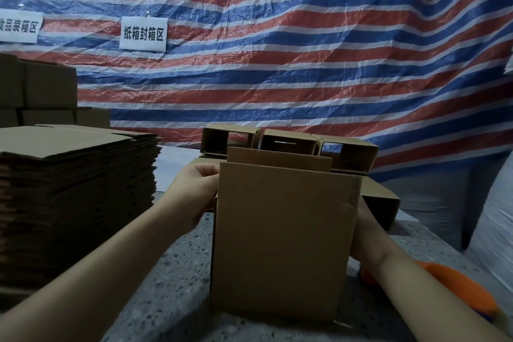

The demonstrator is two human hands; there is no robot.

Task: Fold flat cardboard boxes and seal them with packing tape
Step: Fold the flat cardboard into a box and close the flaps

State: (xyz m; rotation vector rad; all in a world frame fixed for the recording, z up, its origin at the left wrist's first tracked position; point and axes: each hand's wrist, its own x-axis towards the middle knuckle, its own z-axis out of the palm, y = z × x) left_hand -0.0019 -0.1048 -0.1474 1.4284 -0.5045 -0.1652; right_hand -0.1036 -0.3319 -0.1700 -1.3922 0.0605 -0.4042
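A brown cardboard box (283,239) stands upright on the speckled table (177,294) right before me, its near panel facing the camera and a far flap rising behind the top edge. My left hand (194,191) grips the box's upper left side with curled fingers. My right hand (366,228) holds the right side lower down, mostly hidden behind the panel. An orange tape dispenser (455,289) lies on the table under my right forearm.
A tall stack of flat cardboard blanks (75,194) fills the left of the table. Several opened boxes (288,144) lie at the back, with another box (383,203) at the right. Folded boxes (39,86) are piled at the far left. A striped tarp hangs behind.
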